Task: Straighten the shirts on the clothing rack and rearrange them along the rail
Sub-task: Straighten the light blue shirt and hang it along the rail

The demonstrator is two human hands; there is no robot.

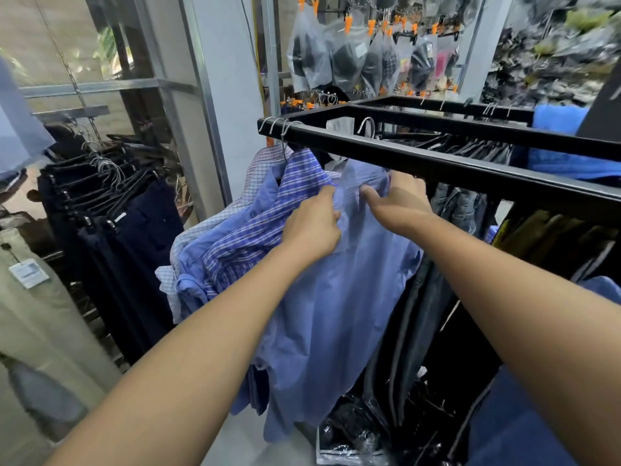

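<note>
Clothes shop, left hand (312, 227) and right hand (400, 200) gripping blue shirt (336, 314)

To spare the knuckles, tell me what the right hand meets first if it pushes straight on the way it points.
The right hand grips the plain blue shirt at its shoulder; pushing on, it likely meets the black rail just above, though depth is unclear.

Soft daylight, bright enough. Brightest at window (43, 38) on left. Shine on plastic bags (309, 55) and top of rail (437, 166). Shadows weak. Edges bent and smeared: dark pile (554, 62) top right and pale trousers (43, 317) at left blurry. Middle sharper.
</note>
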